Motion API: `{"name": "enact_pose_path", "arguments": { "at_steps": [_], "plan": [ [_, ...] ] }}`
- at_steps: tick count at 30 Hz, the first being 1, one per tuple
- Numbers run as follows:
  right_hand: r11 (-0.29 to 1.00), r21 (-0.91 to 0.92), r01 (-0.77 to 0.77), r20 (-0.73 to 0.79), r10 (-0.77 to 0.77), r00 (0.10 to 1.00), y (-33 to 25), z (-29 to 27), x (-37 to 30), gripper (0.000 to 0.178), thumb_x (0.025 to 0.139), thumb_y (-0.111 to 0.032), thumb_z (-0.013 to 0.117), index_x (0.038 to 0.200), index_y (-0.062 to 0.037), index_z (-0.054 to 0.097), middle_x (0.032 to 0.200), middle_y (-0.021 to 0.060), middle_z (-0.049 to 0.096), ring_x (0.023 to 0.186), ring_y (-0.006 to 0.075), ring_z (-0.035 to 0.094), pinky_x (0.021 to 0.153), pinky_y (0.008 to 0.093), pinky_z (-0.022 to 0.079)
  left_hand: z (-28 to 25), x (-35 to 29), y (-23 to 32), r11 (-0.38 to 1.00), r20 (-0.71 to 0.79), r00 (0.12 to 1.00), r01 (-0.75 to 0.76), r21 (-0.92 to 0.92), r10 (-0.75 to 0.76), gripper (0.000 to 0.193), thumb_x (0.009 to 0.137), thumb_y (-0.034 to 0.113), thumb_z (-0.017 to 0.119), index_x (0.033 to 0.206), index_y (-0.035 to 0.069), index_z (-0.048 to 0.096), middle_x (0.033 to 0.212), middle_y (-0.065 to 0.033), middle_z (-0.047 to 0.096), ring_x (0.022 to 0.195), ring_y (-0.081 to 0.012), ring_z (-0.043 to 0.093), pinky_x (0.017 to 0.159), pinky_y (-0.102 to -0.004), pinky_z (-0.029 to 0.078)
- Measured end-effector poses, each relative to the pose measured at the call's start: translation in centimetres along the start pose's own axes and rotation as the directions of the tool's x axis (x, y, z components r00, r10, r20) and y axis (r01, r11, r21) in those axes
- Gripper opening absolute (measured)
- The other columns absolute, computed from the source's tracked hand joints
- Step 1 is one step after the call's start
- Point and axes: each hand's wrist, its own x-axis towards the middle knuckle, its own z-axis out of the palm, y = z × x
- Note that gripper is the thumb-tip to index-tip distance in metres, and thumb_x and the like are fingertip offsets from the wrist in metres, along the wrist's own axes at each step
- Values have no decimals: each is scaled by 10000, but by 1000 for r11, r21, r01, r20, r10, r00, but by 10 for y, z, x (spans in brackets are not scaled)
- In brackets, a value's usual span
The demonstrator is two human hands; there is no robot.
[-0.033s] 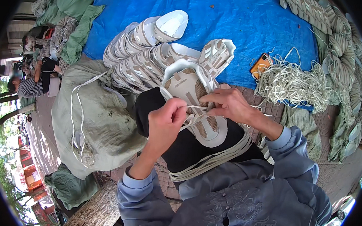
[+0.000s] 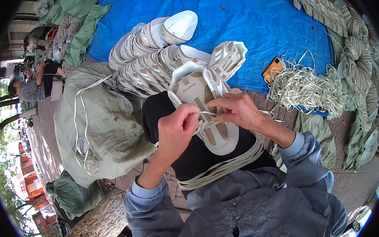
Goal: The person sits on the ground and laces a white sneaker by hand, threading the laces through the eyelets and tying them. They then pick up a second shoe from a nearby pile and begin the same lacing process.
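A beige-and-white sneaker upper (image 2: 194,88) lies across my black-covered lap, its toe end toward me and its mesh panels facing up. A thin pale shoelace (image 2: 205,112) runs over its middle between my hands. On the left of the upper, my left hand (image 2: 177,124) is closed, thumb and forefinger pinching the lace. Opposite it, my right hand (image 2: 239,110) holds the lace near its thumb and fingertips, just above the upper. Looser lace crosses beneath the fingers, partly hidden. A bundle of laces (image 2: 225,166) is draped over my lap.
Stacked shoe uppers (image 2: 145,71) sit ahead, by a blue tarp (image 2: 253,27). A heap of laces (image 2: 307,89) and an orange-and-black box (image 2: 274,68) lie to the right. A greyish cloth sack (image 2: 101,124) bulges at left. More uppers (image 2: 355,56) line the far right.
My left hand has shifted slightly to the right, closer to my right hand. My right fingertips have moved a little to the left. The upper stays in place.
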Motion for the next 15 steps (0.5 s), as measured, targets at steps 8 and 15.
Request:
{"name": "enact_pose_path", "arguments": {
  "at_steps": [8, 15],
  "plan": [
    [965, 243, 101, -134, -70, 988, -6, 16, 19, 106, 657, -38, 681, 745, 0, 636, 663, 65, 554, 568, 157, 536, 519, 274, 413, 16, -5, -5, 984, -117, 993, -19, -175, -2, 157, 755, -18, 591, 904, 29, 574, 707, -99, 602, 597, -158, 589, 539, -251, 455],
    [913, 408, -17, -132, 77, 988, -11, 15, 20, 87, 677, -32, 687, 749, -4, 647, 641, 40, 554, 567, 88, 508, 493, 236, 383, 30, -13, -17, 759, -128, 894, 281, -587, -430, 170, 788, -6, 580, 957, -1, 586, 838, -93, 646, 739, -92, 595, 662, -233, 480]
  ]
}}
